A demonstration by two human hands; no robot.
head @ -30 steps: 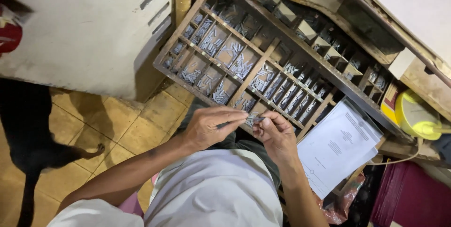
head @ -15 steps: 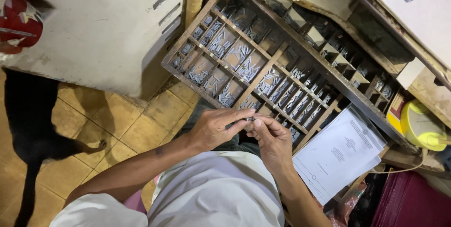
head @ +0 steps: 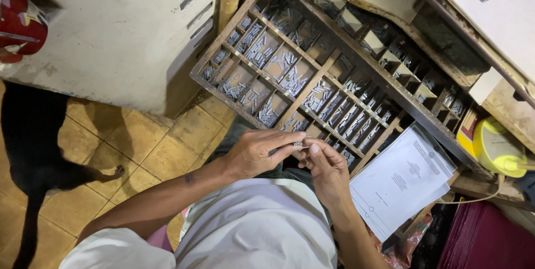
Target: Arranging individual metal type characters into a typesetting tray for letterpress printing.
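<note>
A small row of grey metal type pieces [head: 297, 145] is held between the two hands, just in front of the near edge of the slanted wooden type case [head: 312, 88] and above the person's lap. It is seen only as a short, thin, silvery bar, partly covered by fingers; its faces are too small to be made out. The left hand [head: 257, 152] is curled around it from the side, with the thumb and forefinger pinching one end, while the right hand [head: 327, 170] is closed against the other end, its thumb pressed onto the row. The step in hand is judged to be the gathering and lining up of picked sorts into a row; the next move would call for a steady pinch so that the loose pieces are kept aligned and none is let slip while another is fetched from a compartment. The case is divided into many small compartments, most filled with similar grey metal slugs [head: 267, 52]. A white printed sheet of paper [head: 404, 182] is propped just to the right of the hands, against the case's lower edge. A yellow round plastic container [head: 493, 146] lies further right, and tan floor tiles [head: 139, 146] are seen to the left.
</note>
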